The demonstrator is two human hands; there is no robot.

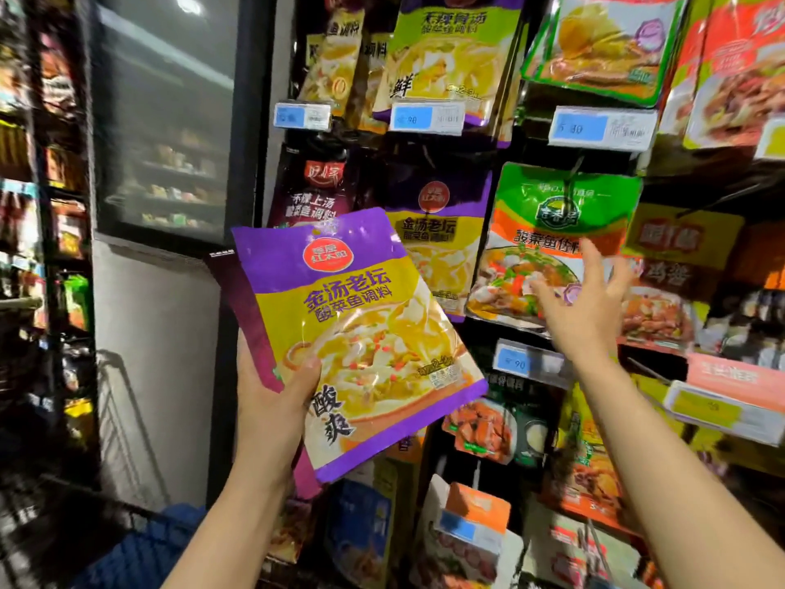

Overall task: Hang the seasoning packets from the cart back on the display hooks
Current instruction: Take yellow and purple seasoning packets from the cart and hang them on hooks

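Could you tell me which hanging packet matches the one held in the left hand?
The purple and yellow packet left of the green-topped packet; it shares the red round logo.

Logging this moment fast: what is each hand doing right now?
Left hand: holds the purple and yellow packet by its lower left edge.
Right hand: open, fingers spread, holding nothing, raised before the green and orange packet on the display.

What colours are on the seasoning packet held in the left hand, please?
Purple and yellow, with a red round logo; the head view shows the packet in the left hand.
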